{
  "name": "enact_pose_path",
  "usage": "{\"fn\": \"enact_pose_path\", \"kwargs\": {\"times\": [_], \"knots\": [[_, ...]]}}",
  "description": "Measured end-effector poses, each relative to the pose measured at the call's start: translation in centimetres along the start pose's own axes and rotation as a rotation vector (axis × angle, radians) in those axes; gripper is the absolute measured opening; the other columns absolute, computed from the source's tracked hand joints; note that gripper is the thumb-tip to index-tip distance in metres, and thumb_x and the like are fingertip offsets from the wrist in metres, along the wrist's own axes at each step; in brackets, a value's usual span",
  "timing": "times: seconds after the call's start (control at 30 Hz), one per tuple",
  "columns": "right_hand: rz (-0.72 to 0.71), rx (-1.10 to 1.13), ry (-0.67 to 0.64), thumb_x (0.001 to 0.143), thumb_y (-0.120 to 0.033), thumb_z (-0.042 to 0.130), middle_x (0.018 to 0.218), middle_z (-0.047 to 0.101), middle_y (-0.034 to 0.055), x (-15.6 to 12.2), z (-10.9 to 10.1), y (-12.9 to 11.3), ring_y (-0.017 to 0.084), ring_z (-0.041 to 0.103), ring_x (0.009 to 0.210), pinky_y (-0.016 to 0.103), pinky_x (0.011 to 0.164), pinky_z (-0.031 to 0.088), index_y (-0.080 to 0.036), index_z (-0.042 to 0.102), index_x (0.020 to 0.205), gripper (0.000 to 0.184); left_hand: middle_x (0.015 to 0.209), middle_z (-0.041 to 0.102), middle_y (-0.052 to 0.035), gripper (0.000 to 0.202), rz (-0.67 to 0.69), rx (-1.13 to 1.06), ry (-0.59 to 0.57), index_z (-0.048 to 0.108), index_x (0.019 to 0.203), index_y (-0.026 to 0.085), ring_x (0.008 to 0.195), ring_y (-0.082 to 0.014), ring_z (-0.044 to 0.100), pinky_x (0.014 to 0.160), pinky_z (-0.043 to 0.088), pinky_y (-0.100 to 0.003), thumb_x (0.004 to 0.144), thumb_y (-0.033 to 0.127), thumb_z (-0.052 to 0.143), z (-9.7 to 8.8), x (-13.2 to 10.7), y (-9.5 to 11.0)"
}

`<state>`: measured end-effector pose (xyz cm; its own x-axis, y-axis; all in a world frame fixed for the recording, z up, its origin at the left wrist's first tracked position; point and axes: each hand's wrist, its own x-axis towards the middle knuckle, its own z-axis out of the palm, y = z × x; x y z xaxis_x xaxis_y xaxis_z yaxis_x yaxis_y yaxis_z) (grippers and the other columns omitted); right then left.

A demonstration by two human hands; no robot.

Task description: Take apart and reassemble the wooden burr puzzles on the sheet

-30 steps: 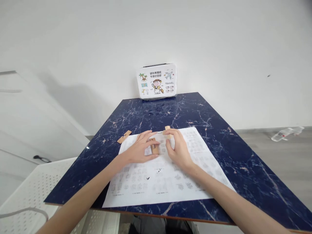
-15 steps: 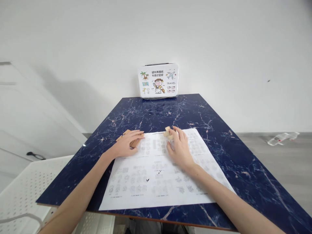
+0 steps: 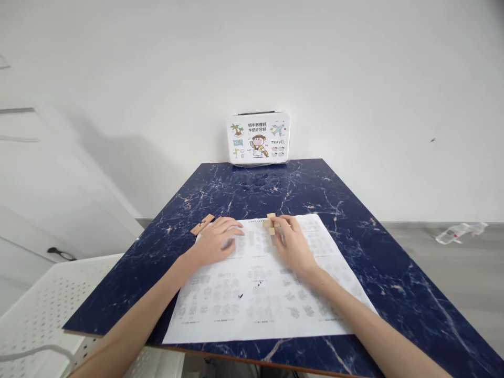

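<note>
My left hand (image 3: 218, 241) lies over the upper left of the printed paper sheet (image 3: 252, 310), its fingers stretched out to the right. Just beyond its knuckles, a notched brown wooden piece (image 3: 202, 224) lies on the table at the sheet's corner. At the sheet's upper edge, my right hand (image 3: 291, 241) has thumb and fingers closed around the right side of a pale, cross-shaped wooden block puzzle (image 3: 270, 223). Part of that puzzle is hidden behind the fingers.
The table (image 3: 275, 191) has a dark blue marbled top. A white cartoon-printed case (image 3: 259, 139) stands at its far edge against the wall. Left is a white perforated surface (image 3: 51, 294); clear plastic packaging (image 3: 460, 232) lies on the floor at right.
My left hand has shifted right, away from the brown wooden pieces, and nothing shows under it now. The pale puzzle is turned more upright in my right hand. The view has tilted up slightly.
</note>
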<state>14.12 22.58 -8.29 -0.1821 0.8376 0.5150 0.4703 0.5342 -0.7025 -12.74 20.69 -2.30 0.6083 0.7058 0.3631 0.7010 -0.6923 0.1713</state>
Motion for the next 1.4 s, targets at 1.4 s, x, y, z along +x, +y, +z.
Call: {"fn": "enact_pose_path", "kwargs": {"times": [1.4], "knots": [[-0.144, 0.073, -0.251, 0.103, -0.033, 0.054, 0.093, 0.069, 0.0056, -1.2, -0.4, -3.9, 0.025, 0.065, 0.083, 0.040, 0.076, 0.051, -0.025, 0.058, 0.109, 0.011, 0.132, 0.063, -0.0093, 0.057, -0.184, -0.330, 0.141, 0.056, 0.132, 0.028, 0.125, -0.0290, 0.061, 0.107, 0.052, -0.047, 0.082, 0.036, 0.082, 1.6, -0.3, 3.3]]}}
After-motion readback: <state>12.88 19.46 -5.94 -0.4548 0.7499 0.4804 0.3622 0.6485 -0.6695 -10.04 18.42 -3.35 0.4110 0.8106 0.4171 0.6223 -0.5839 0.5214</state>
